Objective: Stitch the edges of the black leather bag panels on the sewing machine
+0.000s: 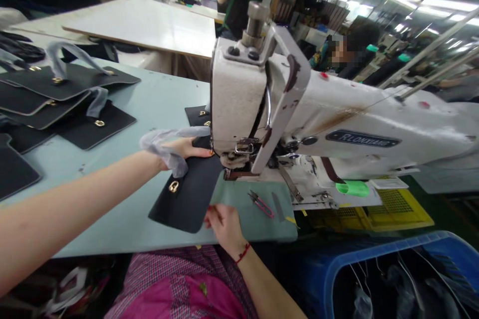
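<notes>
A black bag panel with a gold fitting and a plastic-wrapped handle lies at the head of the white sewing machine. My left hand grips the panel close to the machine, thumb on top; its other fingers are partly hidden. The wrapped handle loops over my left wrist. At the panel's near right edge, the closed fingers of my right hand pinch the border. The machine head hides the panel's far part. Pink-handled thread snips lie on the table to the right of my right hand.
More black bag pieces with wrapped handles are heaped on the pale green table at left. A blue bin stands low at right, near yellow crates. Behind are a white table and other people.
</notes>
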Tool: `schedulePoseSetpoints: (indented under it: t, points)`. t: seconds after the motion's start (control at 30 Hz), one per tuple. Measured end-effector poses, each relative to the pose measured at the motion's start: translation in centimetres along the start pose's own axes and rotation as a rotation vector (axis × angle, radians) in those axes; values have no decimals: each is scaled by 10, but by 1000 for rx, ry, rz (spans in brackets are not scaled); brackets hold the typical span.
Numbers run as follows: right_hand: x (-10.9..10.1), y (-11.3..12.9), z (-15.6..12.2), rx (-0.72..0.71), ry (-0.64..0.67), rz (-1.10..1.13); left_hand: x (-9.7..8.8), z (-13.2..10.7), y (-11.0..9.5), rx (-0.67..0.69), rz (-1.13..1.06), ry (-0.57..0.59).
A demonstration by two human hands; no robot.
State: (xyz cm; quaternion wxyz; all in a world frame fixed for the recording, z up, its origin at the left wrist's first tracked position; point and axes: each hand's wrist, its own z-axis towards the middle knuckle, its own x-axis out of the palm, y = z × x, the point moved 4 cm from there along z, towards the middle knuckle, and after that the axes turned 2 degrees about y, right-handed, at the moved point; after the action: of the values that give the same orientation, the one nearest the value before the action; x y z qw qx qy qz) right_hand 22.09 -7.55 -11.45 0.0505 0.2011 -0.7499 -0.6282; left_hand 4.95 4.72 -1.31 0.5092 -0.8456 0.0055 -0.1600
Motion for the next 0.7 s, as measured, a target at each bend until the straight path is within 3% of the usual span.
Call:
schedulePoseSetpoints:
  t: [0.13,0.2,0.27,0.4,0.53,0.7]
  points:
    - [-27,14,2,42,-137,328,4,-23,30,-70,-47,-125]
    - [-38,29,4,78,-129,415,6,-29,38,-90,-93,-184]
    - [-45,47,7,78,-78,394,9,-32,41,-111,-123,-169]
    - [-48,74,11,-6,-51,149,14,-37,46,-140,-181,-61]
    - [-44,77,11,-19,-81,114,16,-39,52,-199,-232,28]
    - [-40,76,10,-6,-93,132,8,-30,57,-234,-236,-23]
